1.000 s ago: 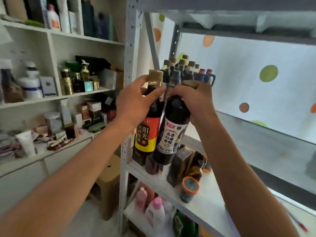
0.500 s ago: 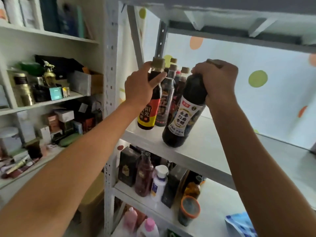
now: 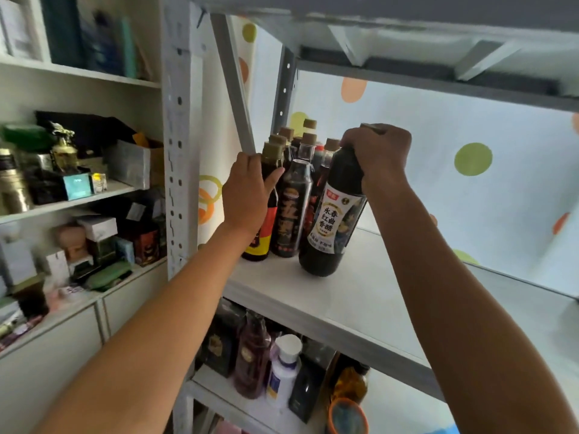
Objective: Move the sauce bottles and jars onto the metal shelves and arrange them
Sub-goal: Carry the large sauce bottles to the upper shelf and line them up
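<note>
while each hand (image 3: 247, 189) (image 3: 380, 151) grips one bottle (image 3: 266, 214) (image 3: 335, 220), perhaps eight more stand behind.

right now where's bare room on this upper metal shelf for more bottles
Free: the shelf board right of the white-label bottle held by the right hand, out to the dotted wall, plus the front edge strip. Crowded: the back-left corner, where the bottle cluster stands by the left hand.

A pale wall (image 3: 438, 170) dotted with green and orange circles is seen behind the shelving. To the left, a white cupboard unit (image 3: 94, 83) is crowded with boxes and small containers, with closed doors (image 3: 56, 364) set below. The scene is lit softly.
</note>
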